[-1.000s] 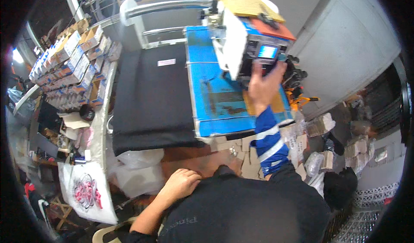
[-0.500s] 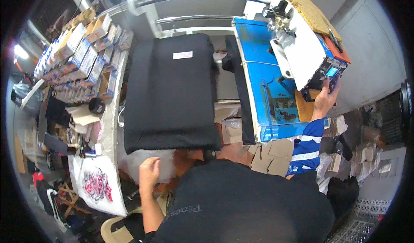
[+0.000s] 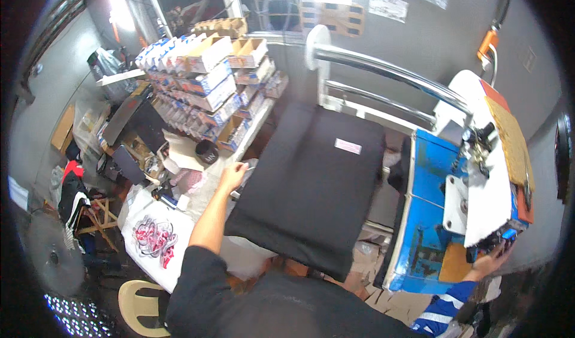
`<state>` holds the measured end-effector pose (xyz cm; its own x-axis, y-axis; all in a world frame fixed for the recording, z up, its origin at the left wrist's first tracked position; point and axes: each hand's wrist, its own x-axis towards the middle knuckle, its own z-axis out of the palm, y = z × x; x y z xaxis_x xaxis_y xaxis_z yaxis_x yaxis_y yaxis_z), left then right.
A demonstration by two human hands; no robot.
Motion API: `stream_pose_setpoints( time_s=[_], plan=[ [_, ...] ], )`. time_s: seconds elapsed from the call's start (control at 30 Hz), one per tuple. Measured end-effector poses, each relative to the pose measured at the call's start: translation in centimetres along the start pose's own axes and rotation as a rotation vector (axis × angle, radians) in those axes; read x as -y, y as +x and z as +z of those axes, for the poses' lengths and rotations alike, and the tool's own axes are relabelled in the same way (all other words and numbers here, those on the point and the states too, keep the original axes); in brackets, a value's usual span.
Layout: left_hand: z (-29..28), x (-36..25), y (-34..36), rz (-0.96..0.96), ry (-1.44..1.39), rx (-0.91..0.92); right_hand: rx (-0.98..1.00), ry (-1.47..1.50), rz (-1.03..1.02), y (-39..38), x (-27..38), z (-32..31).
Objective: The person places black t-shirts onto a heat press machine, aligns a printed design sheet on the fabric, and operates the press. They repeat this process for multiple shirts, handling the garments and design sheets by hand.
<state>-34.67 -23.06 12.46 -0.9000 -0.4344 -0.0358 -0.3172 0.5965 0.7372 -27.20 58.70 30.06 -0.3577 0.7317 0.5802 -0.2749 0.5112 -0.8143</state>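
A person stands at a heat press, the left hand (image 3: 232,174) stretched out at about 10 o'clock to the near-left edge of a black garment (image 3: 311,185) laid flat over the press's lower platen, fingers loosely spread and touching or just beside the cloth; whether they pinch it cannot be told. A small pale label (image 3: 348,146) shows on the garment toward 12 o'clock. At 4 o'clock the right hand (image 3: 488,263), in a blue-and-white striped sleeve, rests against the lower end of the blue and white press head (image 3: 473,200), swung aside to the right of the platen; its grip is mostly hidden behind the machine, so it cannot be told whether it clasps anything. A chrome bar (image 3: 389,73) arcs over the machine from 12 o'clock. Stacked cardboard boxes (image 3: 209,80) crowd the counter at 11 o'clock, and a white cloth with a red print (image 3: 153,242) lies at 8 o'clock. The work appears to be at the stage of laying and smoothing the garment; the next move would likely call for squaring the cloth flat on the platen before the head is brought across.
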Motion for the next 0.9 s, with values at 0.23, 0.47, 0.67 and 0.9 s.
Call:
stream_pose_setpoints(
  time_s=[0.23,0.47,0.67,0.9],
  plan=[
    [6.5,1.4,10.9,-0.644,-1.116,1.031,-0.110,-0.924,-0.574,-1.2,5.1,-0.4],
    [8.5,3.7,25.0,-0.109,-1.327,0.009,0.695,-0.346,-0.468,-22.5,18.3,23.2],
    [4.8,-20.1,9.9,0.528,-0.798,0.661,0.934,0.458,0.927,-26.9,16.8,32.1],
    [-0.8,-29.7,-1.3,1.340,-0.841,0.300,1.191,0.017,0.108,-17.2,34.6,26.4]
  ],
)
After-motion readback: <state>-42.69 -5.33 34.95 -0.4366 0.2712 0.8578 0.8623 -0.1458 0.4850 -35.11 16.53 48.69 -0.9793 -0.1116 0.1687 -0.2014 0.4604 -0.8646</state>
